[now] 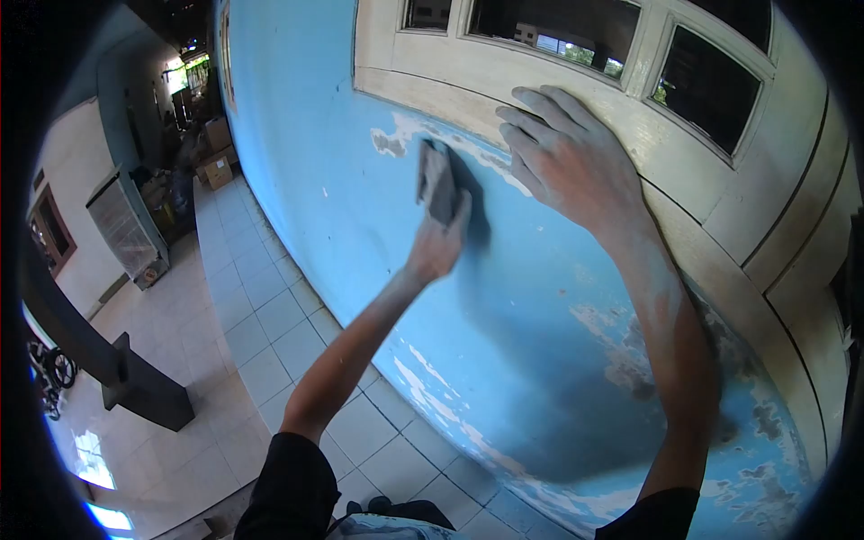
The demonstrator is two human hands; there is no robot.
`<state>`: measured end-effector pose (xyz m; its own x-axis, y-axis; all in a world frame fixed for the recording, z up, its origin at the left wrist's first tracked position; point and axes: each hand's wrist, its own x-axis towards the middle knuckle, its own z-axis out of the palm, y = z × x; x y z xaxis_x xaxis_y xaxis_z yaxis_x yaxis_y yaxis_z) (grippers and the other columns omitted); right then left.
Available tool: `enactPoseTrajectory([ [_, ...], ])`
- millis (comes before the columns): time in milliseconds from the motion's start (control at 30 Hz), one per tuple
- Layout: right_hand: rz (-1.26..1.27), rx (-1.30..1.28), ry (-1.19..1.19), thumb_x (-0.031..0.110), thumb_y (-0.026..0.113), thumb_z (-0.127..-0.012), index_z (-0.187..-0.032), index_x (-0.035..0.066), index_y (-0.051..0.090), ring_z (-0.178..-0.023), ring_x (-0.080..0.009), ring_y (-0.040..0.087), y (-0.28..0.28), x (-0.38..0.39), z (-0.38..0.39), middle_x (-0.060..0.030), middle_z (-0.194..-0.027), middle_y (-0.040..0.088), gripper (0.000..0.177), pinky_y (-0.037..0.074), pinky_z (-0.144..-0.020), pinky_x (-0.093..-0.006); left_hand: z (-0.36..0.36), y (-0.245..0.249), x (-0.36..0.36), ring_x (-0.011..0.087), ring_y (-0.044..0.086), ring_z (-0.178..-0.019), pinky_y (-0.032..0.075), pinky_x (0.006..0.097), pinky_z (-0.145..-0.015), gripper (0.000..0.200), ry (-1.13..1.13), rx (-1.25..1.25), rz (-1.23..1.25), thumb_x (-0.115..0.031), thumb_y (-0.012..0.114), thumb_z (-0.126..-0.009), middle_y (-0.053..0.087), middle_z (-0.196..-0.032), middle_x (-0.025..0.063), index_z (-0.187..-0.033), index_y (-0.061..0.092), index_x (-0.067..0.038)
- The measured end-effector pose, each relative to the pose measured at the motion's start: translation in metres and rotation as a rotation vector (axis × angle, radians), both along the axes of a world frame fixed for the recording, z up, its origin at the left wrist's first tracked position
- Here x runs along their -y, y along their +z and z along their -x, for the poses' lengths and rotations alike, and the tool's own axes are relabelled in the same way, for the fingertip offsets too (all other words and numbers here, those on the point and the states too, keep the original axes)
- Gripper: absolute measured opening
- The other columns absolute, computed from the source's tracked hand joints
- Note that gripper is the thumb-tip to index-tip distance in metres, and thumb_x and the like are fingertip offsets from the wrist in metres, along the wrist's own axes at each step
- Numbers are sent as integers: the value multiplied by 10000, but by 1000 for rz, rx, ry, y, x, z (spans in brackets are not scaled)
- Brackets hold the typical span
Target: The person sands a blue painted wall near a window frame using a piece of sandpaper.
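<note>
My left hand (438,241) is closed around a grey, folded piece of sandpaper (436,175) and holds it against the blue wall (360,225), just below a patch of peeled paint (396,135). Part of the sheet is hidden by my fingers, which look grey with dust. My right hand (576,162) rests with fingers spread on the lower edge of the white wooden window frame (693,198). It holds nothing. Pale dust covers the back of this hand and its forearm.
More flaked paint (621,351) shows low on the wall. A tiled floor (297,315) runs along its base. At left stand a dark pillar (148,387) and a glass-fronted cabinet (126,225); cardboard boxes (216,171) sit farther back. Dark window panes (706,90) are above my right hand.
</note>
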<state>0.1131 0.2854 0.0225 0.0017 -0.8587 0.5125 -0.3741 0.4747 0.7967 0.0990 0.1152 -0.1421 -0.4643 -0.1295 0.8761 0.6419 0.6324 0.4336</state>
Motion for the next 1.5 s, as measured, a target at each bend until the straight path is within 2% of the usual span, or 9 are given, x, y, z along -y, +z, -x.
enactPoseTrajectory([
  [133,-6,-10,29,260,609,-863,-1014,87,705,-1220,-179,503,4,0,-1,-18,-1158,668,249,336,-1090,-336,21,28,28,374,19,-1466,52,407,-1179,600,39,-2,-106,-221,389,-1007,103,-1546,300,-1462,168,102],
  [200,-7,16,4,273,613,-867,-1017,92,704,-1222,-174,501,0,-1,-3,-15,-1159,667,252,332,-1097,-335,19,50,44,338,23,-1471,73,392,-1182,605,-338,268,-592,-266,359,-1028,117,-1551,277,-1467,147,93],
  [333,17,14,-18,292,619,-873,-1018,98,704,-1222,-170,500,1,-1,-3,-13,-1158,667,256,329,-1104,-334,6,8,20,343,-16,-1468,83,378,-1185,622,-17,-5,-121,-274,372,-1024,34,-1563,268,-1475,132,81],
  [467,-4,-2,-13,300,620,-881,-1020,100,701,-1226,-171,498,1,1,-1,-19,-1165,665,258,332,-1104,-334,54,20,65,366,52,-1460,113,397,-1178,611,7,0,-339,-300,342,-1034,110,-1547,283,-1466,158,91],
  [500,4,14,-25,300,620,-882,-1023,99,699,-1227,-173,498,-1,1,-2,-21,-1173,661,259,336,-1103,-335,32,46,71,374,87,-1452,128,397,-1173,608,-203,245,-477,-301,342,-1036,151,-1533,290,-1462,166,95],
  [633,28,21,-32,296,622,-880,-1028,97,698,-1225,-175,502,-1,1,-4,-23,-1189,656,259,345,-1097,-335,20,-1,38,370,23,-1465,94,397,-1181,590,147,-21,-37,-228,375,-1018,97,-1553,279,-1464,167,98],
  [833,5,12,-16,285,619,-883,-1016,99,698,-1217,-178,509,0,2,-4,-22,-1171,662,243,351,-1094,-333,12,20,48,358,11,-1465,95,397,-1190,611,-111,199,-347,-257,384,-1020,73,-1555,280,-1453,165,115],
  [1000,24,20,-9,267,618,-877,-1011,95,702,-1212,-180,513,-1,1,-5,-23,-1158,667,233,352,-1090,-337,3,2,34,367,19,-1464,96,405,-1187,578,106,89,-45,-193,422,-1006,70,-1558,275,-1467,193,70],
  [1500,-18,42,-49,293,611,-884,-1042,85,685,-1227,-187,492,2,2,-9,-25,-1175,650,271,338,-1108,-346,-2,-6,28,364,38,-1466,134,421,-1177,546,119,66,-54,-193,419,-1009,112,-1558,261,-1474,235,27],
])
